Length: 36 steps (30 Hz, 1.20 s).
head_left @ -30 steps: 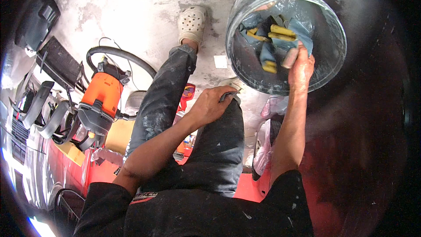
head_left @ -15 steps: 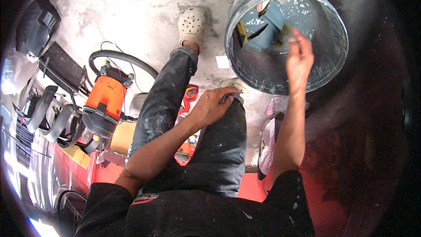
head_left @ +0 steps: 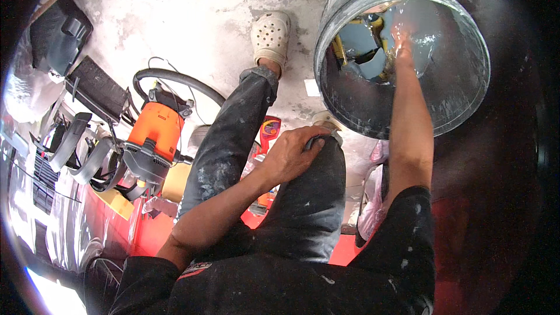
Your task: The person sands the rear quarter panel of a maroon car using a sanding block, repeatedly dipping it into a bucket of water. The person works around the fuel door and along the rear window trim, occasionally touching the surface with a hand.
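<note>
My right hand (head_left: 401, 39) reaches into the wide grey bucket (head_left: 350, 102), at the cloudy grey water (head_left: 431, 23). Splash and blur smear its fingers, so their grip is unclear. Left of this hand, several yellow and dark pieces (head_left: 378, 29) lie partly in the water; their kind is unclear. My left hand (head_left: 290, 154) rests on my right knee, its fingers curled. A small dark grey piece (head_left: 315, 142) shows between thumb and forefinger; whether it is a separate thing or trouser cloth, I cannot make out.
An orange and black vacuum-like machine (head_left: 153, 134) with a black hose (head_left: 186, 79) stands left of my legs. A red and yellow device (head_left: 269, 129) is between my legs. Black plastic parts (head_left: 61, 35) lie at the far left. A white card (head_left: 312, 87) lies beside the bucket.
My right hand has gone from above the water down to it, splashing. The pieces in the bucket have shifted. My left hand stays on the knee while the whole view has moved slightly.
</note>
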Each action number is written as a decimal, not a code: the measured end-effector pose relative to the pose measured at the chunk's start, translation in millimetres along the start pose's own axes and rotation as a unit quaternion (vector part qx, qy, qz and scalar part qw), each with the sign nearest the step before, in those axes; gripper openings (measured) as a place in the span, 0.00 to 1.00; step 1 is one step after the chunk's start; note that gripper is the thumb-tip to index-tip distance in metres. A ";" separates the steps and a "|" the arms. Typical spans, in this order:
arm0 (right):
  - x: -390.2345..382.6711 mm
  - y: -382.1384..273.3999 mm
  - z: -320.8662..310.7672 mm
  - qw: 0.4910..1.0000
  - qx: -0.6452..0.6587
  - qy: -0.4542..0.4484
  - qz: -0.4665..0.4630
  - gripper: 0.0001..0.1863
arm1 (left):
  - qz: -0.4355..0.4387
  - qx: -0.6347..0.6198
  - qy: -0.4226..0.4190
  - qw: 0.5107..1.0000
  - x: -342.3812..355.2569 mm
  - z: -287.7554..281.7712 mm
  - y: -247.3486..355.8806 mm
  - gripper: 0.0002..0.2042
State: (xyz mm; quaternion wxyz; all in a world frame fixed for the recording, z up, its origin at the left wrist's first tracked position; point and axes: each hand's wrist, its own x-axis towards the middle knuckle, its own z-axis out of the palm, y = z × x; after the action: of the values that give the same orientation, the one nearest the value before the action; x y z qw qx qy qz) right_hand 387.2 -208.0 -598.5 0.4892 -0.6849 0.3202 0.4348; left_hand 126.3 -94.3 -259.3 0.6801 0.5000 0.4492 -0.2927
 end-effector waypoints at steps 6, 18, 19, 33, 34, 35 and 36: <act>-50.6 28.5 47.0 0.870 -0.479 -0.107 -0.046 0.38 | -0.014 0.005 -0.008 1.000 0.7 3.1 2.5 0.15; -104.1 -50.0 -23.1 0.924 0.129 -0.304 0.191 0.31 | -0.028 0.023 -0.009 0.999 2.3 5.8 5.6 0.14; -100.4 -53.5 -32.0 0.916 0.177 -0.313 0.180 0.31 | -0.018 0.026 -0.002 0.999 2.4 7.8 2.1 0.14; -118.0 -76.7 -82.6 0.880 0.323 -0.324 0.127 0.30 | 0.015 0.003 0.013 1.000 3.5 19.9 -4.3 0.16; -120.4 -75.0 -83.1 0.880 0.326 -0.322 0.126 0.30 | 0.015 0.007 0.012 1.000 4.4 19.5 -4.0 0.16; -122.5 -74.0 -83.7 0.879 0.329 -0.321 0.127 0.30 | 0.014 0.011 0.011 1.000 4.5 19.6 -3.5 0.16; -124.2 -72.6 -83.3 0.879 0.332 -0.318 0.128 0.30 | 0.004 0.013 0.006 1.000 4.6 19.1 -2.0 0.16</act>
State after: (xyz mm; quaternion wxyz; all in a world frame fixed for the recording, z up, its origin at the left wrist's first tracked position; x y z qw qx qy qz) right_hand 421.7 -262.3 -445.2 0.7035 -0.2603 0.3578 0.5562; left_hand 132.6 -112.7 -262.5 0.6724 0.5118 0.4474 -0.2929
